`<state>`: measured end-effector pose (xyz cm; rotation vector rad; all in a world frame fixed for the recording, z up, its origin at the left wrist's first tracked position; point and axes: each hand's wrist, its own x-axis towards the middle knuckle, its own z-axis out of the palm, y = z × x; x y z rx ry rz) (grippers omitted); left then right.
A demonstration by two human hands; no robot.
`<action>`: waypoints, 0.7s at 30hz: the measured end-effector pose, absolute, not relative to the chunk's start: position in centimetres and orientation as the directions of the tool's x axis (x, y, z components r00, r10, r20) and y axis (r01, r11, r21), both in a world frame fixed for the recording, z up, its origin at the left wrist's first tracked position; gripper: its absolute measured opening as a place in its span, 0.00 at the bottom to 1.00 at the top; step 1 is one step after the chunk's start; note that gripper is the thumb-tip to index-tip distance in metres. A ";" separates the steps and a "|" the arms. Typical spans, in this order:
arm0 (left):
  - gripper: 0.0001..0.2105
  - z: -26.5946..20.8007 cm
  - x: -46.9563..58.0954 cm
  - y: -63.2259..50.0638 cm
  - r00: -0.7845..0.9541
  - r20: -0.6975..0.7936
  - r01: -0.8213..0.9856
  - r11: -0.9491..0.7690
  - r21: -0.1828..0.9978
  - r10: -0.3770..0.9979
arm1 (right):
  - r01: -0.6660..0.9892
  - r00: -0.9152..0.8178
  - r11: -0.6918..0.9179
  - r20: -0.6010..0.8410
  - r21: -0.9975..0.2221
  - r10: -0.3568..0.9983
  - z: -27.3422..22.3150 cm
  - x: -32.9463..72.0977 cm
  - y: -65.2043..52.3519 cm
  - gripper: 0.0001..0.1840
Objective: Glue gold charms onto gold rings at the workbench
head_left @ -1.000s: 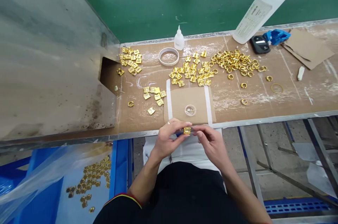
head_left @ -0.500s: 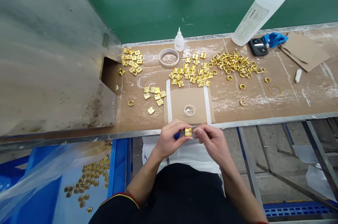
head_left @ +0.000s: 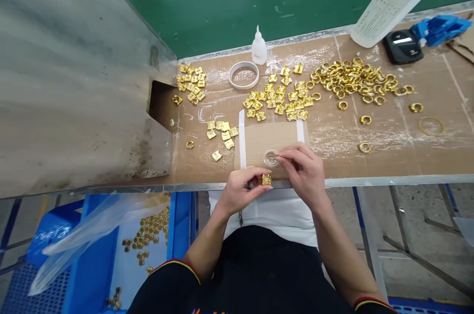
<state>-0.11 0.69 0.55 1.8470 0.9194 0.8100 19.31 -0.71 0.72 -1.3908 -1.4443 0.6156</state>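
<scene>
Left hand: here the left hand is pinching a gold-coloured square piece between thumb and fingers, holding it level with the table's near edge.
Right hand: and the right hand is keeping its fingertips narrow, drawn together at the clear round dish; what they may be gripping is too small to tell.
Dish: it is sitting at twelve o'clock from the held piece, just beyond it.
Cardboard pad: the cardboard pad is lying under the dish, white tape strips running along its sides.
Square pieces: one cluster of square pieces is spreading beyond the pad at twelve; smaller groups are lying toward ten and eleven.
Rings: a heap of gold-coloured rings is glinting between one and two, a few lying loose nearby.
Bottles: a small dropper bottle is standing at twelve behind a tape roll; a large labelled bottle is leaning at one.
Blue bin: down at eight, a blue bin is holding more gold-coloured pieces.
</scene>
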 end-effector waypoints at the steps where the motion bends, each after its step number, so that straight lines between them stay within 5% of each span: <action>1: 0.14 0.5 -0.1 0.7 0.511 0.150 0.260 -0.318 0.912 0.846 | 0.447 0.148 0.222 0.316 -0.867 0.937 0.6 19.5 -0.5 0.09; 13: 0.14 0.8 0.4 0.5 0.487 0.049 0.282 -0.211 0.936 0.872 | 0.463 0.129 0.200 0.289 -0.864 0.949 0.8 19.1 -0.6 0.08; 21: 0.12 0.6 -0.1 0.2 0.453 -0.095 0.199 0.003 0.980 0.886 | 0.232 0.313 0.117 0.188 -0.966 0.931 0.8 18.8 -0.9 0.08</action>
